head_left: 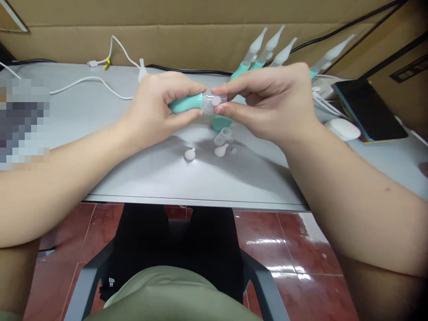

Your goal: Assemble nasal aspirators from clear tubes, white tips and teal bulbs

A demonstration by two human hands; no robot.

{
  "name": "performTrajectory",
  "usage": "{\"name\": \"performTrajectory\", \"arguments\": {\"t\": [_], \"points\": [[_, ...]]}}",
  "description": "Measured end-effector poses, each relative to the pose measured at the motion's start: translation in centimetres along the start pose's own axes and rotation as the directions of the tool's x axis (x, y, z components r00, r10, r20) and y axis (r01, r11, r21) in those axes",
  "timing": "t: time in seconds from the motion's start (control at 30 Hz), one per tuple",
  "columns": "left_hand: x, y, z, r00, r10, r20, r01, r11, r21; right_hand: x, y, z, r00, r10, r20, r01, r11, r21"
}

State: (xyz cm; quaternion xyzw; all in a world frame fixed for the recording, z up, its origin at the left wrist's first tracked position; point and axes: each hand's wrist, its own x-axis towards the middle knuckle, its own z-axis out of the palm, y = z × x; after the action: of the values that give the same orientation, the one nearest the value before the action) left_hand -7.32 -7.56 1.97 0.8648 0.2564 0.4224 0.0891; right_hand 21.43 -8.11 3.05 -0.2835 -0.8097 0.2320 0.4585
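My left hand (163, 100) is wrapped round a teal squeeze bulb (186, 104), which lies sideways above the desk. At the bulb's right end is a clear plastic tube piece (207, 102). My right hand (264, 100) pinches the outer end of that tube between thumb and fingertip; a small round disc (216, 100) shows on it. Below and behind my right fingers stands another teal bulb (221, 122), partly hidden. Close by on the desk lie clear plastic collars (223, 136), a white teardrop-shaped tip (220, 150), another white tip (190, 154) and a small clear disc (234, 150).
Several teal bulbs with long white nozzles (257, 41) stand at the back right. A white mouse (343, 129) and a dark phone (370, 111) lie right. White cable (90, 79) and another white nozzle (142, 70) are back left. The desk's front edge (197, 204) is near my lap.
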Motion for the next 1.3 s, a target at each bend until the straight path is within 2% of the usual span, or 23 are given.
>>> {"name": "performTrajectory", "arguments": {"t": [0.17, 0.3, 0.43, 0.67, 0.87, 0.97, 1.03, 1.17, 1.23, 1.3], "points": [[0.3, -0.1, 0.2, 0.999, -0.05, -0.004, 0.05, 0.999, -0.011, 0.0, -0.2, 0.1, 1.0, 0.019, 0.002, -0.019, 1.0, -0.014], [0.4, 0.0, 0.2, 0.999, -0.043, 0.003, 0.043, 0.998, -0.049, -0.1, -0.3, 0.1, 0.999, 0.043, -0.001, -0.043, 0.999, -0.023], [0.3, 0.5, 0.0, 0.996, -0.088, 0.003, 0.088, 0.996, -0.005, 0.0, -0.2, 0.1, 1.0, 0.029, 0.008, -0.029, 1.0, -0.003], [0.3, 0.5, 0.0, 1.0, 0.023, -0.002, -0.023, 0.995, -0.098, 0.0, -0.1, 0.1, 0.999, -0.034, 0.04, 0.034, 0.999, -0.021], [0.5, 1.1, -0.2, 0.999, -0.032, 0.005, 0.032, 0.996, -0.077, 0.1, 0.1, 0.9, 0.997, -0.068, -0.03, 0.067, 0.997, -0.023], [0.5, 1.2, -0.3, 0.997, -0.083, 0.005, 0.083, 0.996, -0.011, 0.0, 0.0, 0.9, 1.0, -0.02, 0.006, 0.021, 0.994, -0.109], [0.5, 1.0, -0.2, 0.995, -0.095, -0.017, 0.096, 0.995, 0.015, -0.1, -0.2, 0.7, 0.999, -0.021, -0.027, 0.016, 0.986, -0.164], [0.3, 0.2, 0.2, 0.996, -0.072, -0.046, 0.072, 0.997, -0.013, -0.3, -1.3, 0.2, 0.982, -0.135, -0.134, 0.102, 0.969, -0.227], [0.3, -0.1, 0.4, 0.997, -0.055, -0.046, 0.053, 0.998, -0.044, -0.4, -1.8, 0.2, 0.975, -0.221, -0.021, 0.209, 0.944, -0.255], [0.3, -0.4, 0.7, 0.998, -0.061, -0.024, 0.06, 0.997, -0.042, -0.5, -2.0, 0.4, 0.935, -0.299, 0.192, 0.341, 0.907, -0.248]]}}
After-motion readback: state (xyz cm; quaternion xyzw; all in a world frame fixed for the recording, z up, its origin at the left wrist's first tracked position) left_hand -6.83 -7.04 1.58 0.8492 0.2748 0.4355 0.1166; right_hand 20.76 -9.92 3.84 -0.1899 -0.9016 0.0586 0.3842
